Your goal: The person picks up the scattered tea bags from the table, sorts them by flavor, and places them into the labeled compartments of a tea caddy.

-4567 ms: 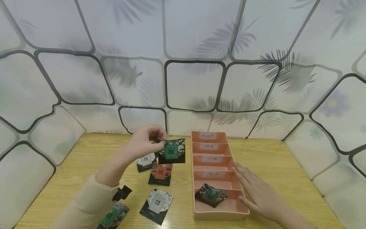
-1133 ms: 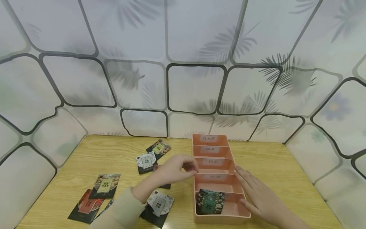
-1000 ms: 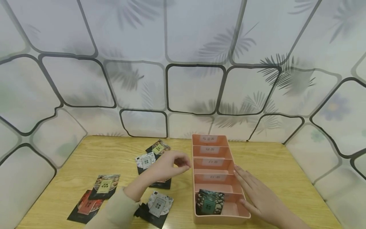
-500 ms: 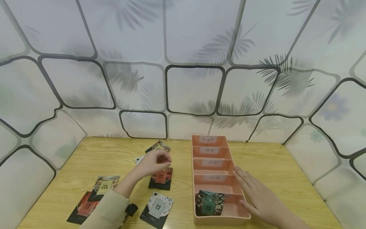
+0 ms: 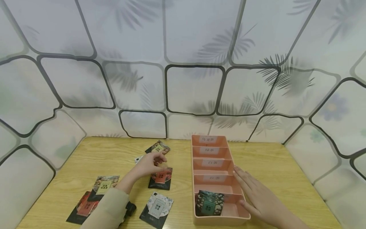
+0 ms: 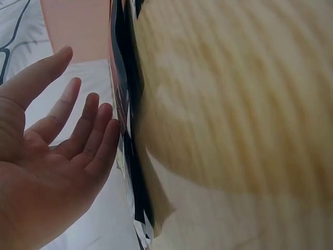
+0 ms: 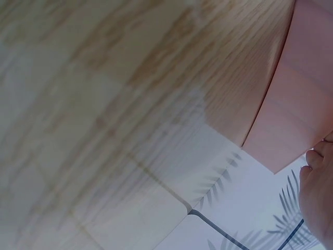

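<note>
My left hand [image 5: 150, 164] hovers at the top edge of a red-labelled tea sachet [image 5: 160, 180] on the table. In the left wrist view the fingers [image 6: 93, 112] are loosely bent and hold nothing, close to the sachets' edges. Partly hidden behind that hand are a yellow-labelled sachet [image 5: 158, 147] and a white one [image 5: 138, 159]. My right hand [image 5: 257, 194] rests with straight fingers against the right side of a pink divided box [image 5: 221, 219]. Green-labelled sachets [image 5: 210, 202] lie in the box's nearest compartment; the other compartments have handwritten paper labels.
A white-labelled sachet [image 5: 156, 210] lies between my left sleeve and the box. Further left, another yellow-labelled sachet [image 5: 104, 188] overlaps a red one [image 5: 83, 208]. A black wrist-camera part [image 5: 130, 209] shows by the sleeve. A patterned cloth wall [image 5: 194, 89] closes off the table's back.
Earlier my left hand held a green-labelled sachet; that sachet is now in the nearest compartment. The hand has since moved left from the box to the red-labelled sachet. My right hand stays put.
</note>
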The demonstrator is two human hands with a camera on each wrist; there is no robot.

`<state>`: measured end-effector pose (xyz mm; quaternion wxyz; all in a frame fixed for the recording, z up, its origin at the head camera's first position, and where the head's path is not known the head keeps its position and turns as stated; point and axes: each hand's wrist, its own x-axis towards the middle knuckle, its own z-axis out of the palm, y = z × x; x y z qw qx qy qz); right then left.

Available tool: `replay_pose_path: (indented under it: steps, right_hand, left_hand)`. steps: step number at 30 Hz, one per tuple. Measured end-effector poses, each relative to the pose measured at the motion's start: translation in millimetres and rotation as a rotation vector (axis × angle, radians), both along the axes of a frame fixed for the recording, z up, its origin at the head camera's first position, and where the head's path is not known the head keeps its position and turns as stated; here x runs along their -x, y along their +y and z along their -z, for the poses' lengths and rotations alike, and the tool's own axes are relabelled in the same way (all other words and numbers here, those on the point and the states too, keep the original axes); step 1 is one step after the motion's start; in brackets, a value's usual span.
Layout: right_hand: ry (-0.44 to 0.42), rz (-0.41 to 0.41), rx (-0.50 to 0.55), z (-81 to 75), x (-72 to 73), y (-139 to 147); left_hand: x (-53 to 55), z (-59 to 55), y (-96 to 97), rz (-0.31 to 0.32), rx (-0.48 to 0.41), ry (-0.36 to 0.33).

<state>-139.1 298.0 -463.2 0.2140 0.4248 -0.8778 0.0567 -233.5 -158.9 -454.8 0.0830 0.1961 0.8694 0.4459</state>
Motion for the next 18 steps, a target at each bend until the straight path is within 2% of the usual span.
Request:
replay_pose_path:
  steps: [8, 13, 18]
  right_hand:
    - [0.034, -0.018, 0.028, -1.4, 0.9, -2.0]
    - [0.063, -0.037, 0.045, -0.8, 1.9, -2.9]
    - [0.054, -0.025, 0.046, 0.8, 0.8, -2.1]
  left_hand:
    - [3.8, 2.0, 0.3, 0.09, 0.038, -0.012]
    - [4.5, 0.9, -1.1, 0.118, 0.065, -0.005]
    - [5.7, 0.4, -1.7, 0.152, 0.088, -0.026]
